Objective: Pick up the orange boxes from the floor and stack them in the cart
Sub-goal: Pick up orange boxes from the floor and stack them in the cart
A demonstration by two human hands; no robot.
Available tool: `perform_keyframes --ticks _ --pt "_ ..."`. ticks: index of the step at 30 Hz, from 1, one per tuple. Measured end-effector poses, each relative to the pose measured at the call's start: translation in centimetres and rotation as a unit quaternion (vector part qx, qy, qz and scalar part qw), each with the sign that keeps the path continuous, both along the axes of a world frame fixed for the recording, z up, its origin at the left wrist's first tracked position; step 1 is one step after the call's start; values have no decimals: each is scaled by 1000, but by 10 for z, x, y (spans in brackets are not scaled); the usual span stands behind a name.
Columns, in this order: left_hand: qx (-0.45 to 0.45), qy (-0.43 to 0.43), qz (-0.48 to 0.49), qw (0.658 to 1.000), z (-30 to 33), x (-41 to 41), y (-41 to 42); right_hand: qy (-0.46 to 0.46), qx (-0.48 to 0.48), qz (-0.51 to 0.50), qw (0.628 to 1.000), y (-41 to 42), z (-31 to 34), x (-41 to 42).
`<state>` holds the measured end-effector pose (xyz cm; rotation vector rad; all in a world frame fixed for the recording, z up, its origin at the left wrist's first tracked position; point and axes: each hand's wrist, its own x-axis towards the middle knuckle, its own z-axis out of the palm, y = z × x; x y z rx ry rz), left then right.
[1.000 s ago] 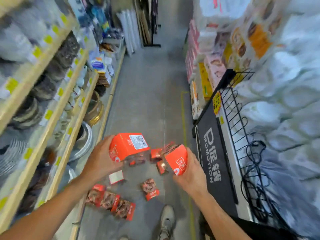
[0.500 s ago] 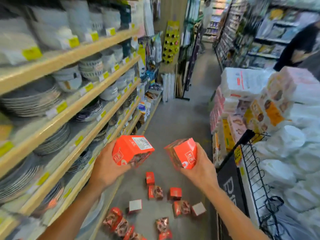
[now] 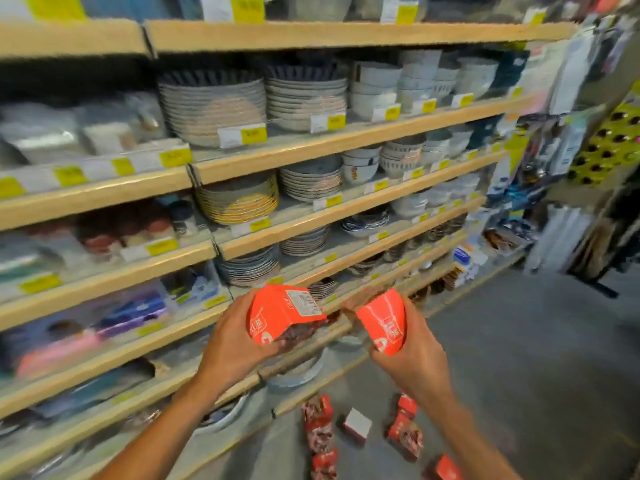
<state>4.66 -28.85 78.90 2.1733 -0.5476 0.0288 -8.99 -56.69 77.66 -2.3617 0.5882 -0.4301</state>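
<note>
We hold two orange boxes in front of the shelves of stacked plates (image 3: 239, 199): our left hand (image 3: 232, 344) has its fingers curled around one orange box (image 3: 282, 311), our right hand (image 3: 415, 362) grips a second orange box (image 3: 384, 322). More boxes (image 3: 320, 434) lie scattered on the grey floor (image 3: 536, 375) below, by the shelving's bottom edge.

Light wooden shelving (image 3: 346, 140) spans several tiers along the left, its edges carrying yellow price labels (image 3: 254, 135). Stacks of grey patterned ceramic plates (image 3: 213, 105) and white bowls (image 3: 372, 88) fill the middle tiers. Blurred packaged goods (image 3: 41, 133) occupy the left bays. Grey concrete floor (image 3: 536, 358) lies at lower right.
</note>
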Motion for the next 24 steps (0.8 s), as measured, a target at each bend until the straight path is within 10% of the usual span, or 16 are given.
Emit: perform_keyframes --ticks 24 --pt "-59 -19 485 872 14 -276 439 -6 -10 490 872 459 24 36"
